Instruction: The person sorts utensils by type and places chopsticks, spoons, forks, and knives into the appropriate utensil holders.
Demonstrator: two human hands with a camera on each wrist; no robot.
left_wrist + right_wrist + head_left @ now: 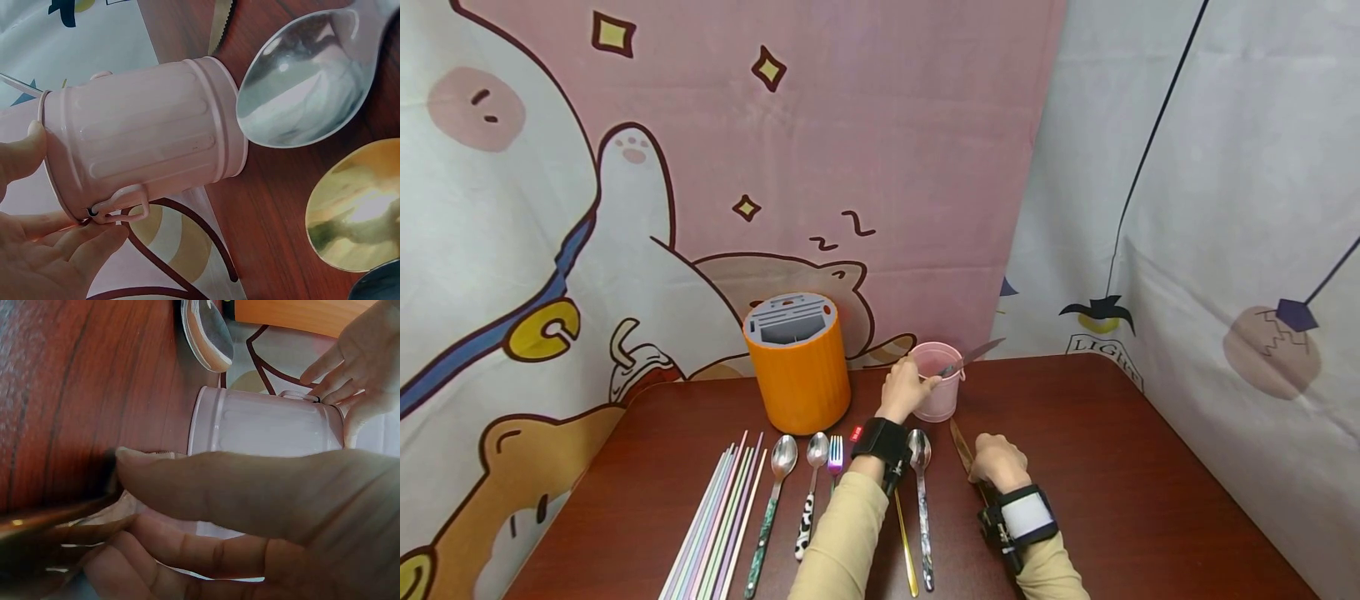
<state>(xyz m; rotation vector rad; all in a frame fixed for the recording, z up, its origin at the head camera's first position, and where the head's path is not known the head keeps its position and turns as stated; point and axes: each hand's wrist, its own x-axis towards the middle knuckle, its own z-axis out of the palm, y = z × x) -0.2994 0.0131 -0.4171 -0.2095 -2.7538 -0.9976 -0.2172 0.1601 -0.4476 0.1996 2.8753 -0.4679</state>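
A small pink metal bucket (pixel 937 405) stands at the back of the table, with a knife blade (pixel 983 351) sticking out over its rim to the right. My left hand (pixel 906 390) holds the bucket at its rim, the thumb and fingers on opposite sides in the left wrist view. Low over the table, right of the bucket, my right hand (pixel 1000 461) pinches a gold-brown knife (pixel 960 444) between thumb and fingers. Its serrated blade (pixel 222 25) points toward the bucket's base. The right wrist view shows the gold handle (pixel 50 540); part of the knife is hidden by my fingers.
An orange knife block (pixel 805 379) stands left of the bucket. Pastel chopsticks (pixel 718 517), a green-handled spoon (pixel 767 521), a cow-patterned spoon (pixel 807 517), a fork (pixel 835 454), a gold spoon (pixel 906 542) and a marbled-handled spoon (pixel 923 508) lie on the table. A printed cloth hangs behind.
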